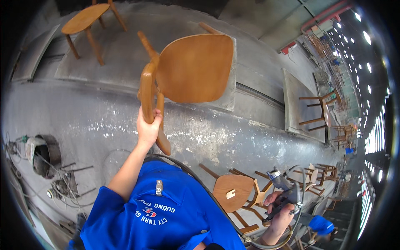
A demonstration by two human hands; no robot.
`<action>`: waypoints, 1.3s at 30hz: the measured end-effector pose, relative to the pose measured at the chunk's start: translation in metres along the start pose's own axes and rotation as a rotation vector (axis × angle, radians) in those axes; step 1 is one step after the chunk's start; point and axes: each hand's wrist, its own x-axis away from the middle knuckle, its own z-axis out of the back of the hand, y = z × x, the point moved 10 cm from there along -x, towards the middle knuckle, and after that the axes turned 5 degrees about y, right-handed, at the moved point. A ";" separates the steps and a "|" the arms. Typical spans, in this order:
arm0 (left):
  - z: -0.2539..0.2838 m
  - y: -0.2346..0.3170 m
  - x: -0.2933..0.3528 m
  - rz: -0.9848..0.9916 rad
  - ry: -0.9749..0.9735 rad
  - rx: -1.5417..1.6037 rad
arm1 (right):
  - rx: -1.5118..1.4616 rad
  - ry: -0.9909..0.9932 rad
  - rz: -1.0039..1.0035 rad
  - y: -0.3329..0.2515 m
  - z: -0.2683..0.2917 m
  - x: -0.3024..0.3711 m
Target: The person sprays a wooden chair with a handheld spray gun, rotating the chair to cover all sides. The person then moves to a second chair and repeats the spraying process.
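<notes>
My left hand [148, 127] is wrapped round the curved back of a wooden chair [196, 68]. The chair is lifted over the platform's near edge, its broad brown seat facing me; some of its legs are hidden behind the seat. At the lower right my right hand [280, 212] grips a metal spray gun [287, 189], held away from the chair. A hose [286, 241] loops from the gun along my forearm. My fingers partly cover the gun's handle, so the trigger is hard to make out.
Another wooden chair or stool [85, 18] stands on the platform at upper left. A grey platform [300, 108] at right bears a tipped chair [318, 111]. Below stands a wooden chair [233, 192] with a pale piece on its seat. A dark drum [52, 156] and hoses lie left; a person in blue [321, 225] is lower right.
</notes>
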 end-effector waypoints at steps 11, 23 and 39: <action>-0.015 -0.009 0.006 -0.013 -0.039 0.036 | 0.019 0.302 0.243 -0.033 0.020 -0.009; -0.035 0.001 -0.001 0.059 -0.020 0.190 | -0.113 0.290 -0.065 0.051 0.059 0.008; -0.165 0.128 -0.269 0.336 0.119 0.653 | -0.164 0.570 -0.228 0.118 0.063 0.010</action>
